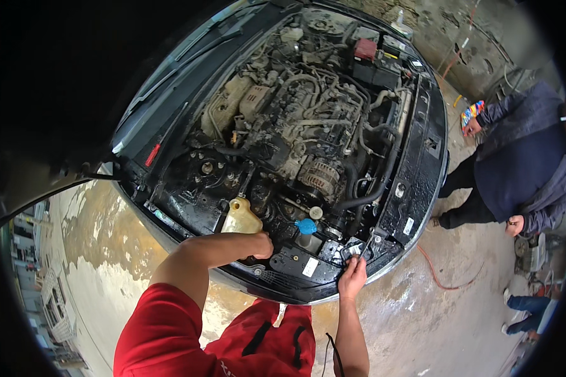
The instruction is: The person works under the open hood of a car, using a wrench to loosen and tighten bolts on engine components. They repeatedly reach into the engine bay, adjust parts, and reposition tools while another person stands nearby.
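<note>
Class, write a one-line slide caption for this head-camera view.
Left hand braces by the pale coolant tank while right hand works a tool at the open engine bay.

The engine (308,119) sits in the middle of the open engine bay (188,207), with the battery (374,66) behind it to the right. The coolant tank (241,218) stands at the front edge, left of the reservoir cap (305,226). The left hand (262,245) rests just before the tank; the right hand (352,276) is at the front panel (295,267), right of the cap.
</note>
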Tool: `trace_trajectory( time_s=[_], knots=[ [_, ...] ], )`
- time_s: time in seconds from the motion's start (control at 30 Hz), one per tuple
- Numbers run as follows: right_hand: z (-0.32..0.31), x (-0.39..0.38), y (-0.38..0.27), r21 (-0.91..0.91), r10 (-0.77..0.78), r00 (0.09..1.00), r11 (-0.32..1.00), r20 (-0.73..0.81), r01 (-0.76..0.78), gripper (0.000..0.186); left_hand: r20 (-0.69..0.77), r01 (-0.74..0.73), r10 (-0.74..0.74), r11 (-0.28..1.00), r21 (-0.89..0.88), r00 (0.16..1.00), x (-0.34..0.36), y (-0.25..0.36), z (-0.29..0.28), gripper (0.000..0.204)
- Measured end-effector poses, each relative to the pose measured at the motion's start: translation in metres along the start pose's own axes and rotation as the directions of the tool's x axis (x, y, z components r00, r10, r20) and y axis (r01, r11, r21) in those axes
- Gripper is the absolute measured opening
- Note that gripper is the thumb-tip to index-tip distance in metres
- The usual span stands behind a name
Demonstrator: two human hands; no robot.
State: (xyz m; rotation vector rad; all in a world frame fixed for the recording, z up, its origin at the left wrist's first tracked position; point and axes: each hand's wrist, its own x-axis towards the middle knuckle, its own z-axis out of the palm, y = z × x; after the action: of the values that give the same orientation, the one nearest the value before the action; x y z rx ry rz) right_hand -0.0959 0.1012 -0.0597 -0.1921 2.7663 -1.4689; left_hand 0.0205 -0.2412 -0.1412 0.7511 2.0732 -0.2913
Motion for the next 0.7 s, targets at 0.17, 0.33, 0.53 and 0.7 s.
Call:
trace_trajectory(
  time_s=[0.17, 0.33, 0.53, 0.7],
  knots=[
    [0.0, 0.001, 0.001, 0.017, -0.035, 0.999, 0.999, -0.003, 0.035, 0.02, 0.175, 0.043, -0.043, 0.999, 0.006, 0.984, -0.041, -0.002, -0.082, 0.03],
    [-0.005, 0.001, -0.001, 0.079, -0.011, 1.0, 0.997, 0.03, 0.009, 0.023, -0.222, 0.143, -0.214, 0.945, -0.295, 0.951, -0.108, -0.004, -0.128, 0.03],
    [-0.008, 0.005, -0.024, 0.269, 0.17, 0.98, 0.944, 0.103, -0.192, 0.029, -0.299, 0.067, -0.712, 0.437, -0.897, 0.635, -0.231, -0.045, -0.115, 0.032],
    [0.026, 0.0, -0.104, 0.533, 0.153, 0.94, 0.79, 0.305, -0.302, 0.027, -0.174, -0.029, -0.978, 0.179, -0.983, -0.116, -0.335, -0.136, -0.004, 0.026]
  ],
)
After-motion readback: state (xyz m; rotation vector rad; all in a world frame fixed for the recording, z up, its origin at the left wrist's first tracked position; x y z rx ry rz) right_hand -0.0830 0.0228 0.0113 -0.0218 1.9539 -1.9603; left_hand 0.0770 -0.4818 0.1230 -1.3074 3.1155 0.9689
